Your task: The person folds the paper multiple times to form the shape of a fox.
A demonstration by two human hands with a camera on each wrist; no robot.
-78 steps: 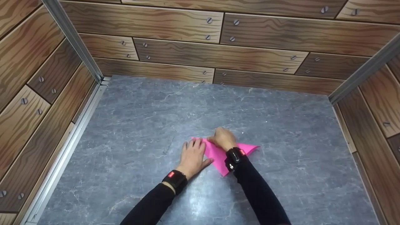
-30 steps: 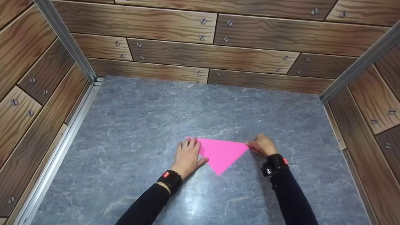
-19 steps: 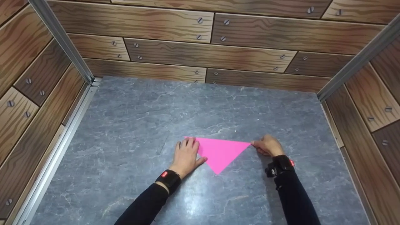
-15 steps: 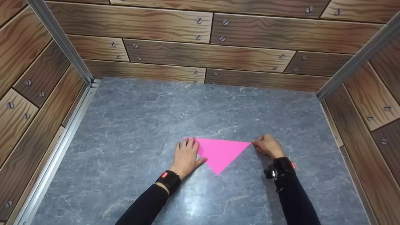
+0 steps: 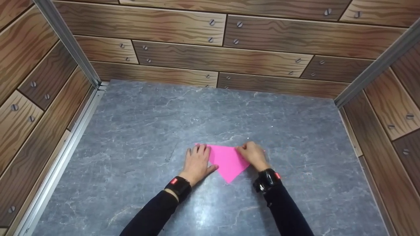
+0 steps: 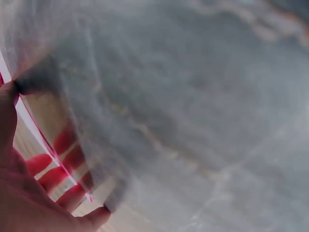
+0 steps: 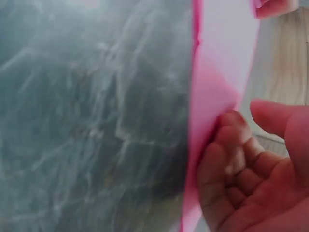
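Having pink paper (image 5: 226, 162), already folded to a triangle, on the grey tabletop (image 5: 147, 121); pressing its left end with spread fingers of left hand (image 5: 196, 164), its far edge with curled fingers of right hand (image 5: 253, 154); creasing seemingly not yet finished

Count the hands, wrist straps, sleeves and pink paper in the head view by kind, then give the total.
Hands: 2 (left hand, right hand)
Black wrist straps: 2 (left strap, right strap)
Black sleeves: 2 (left sleeve, right sleeve)
Pink paper: 1
Total: 7
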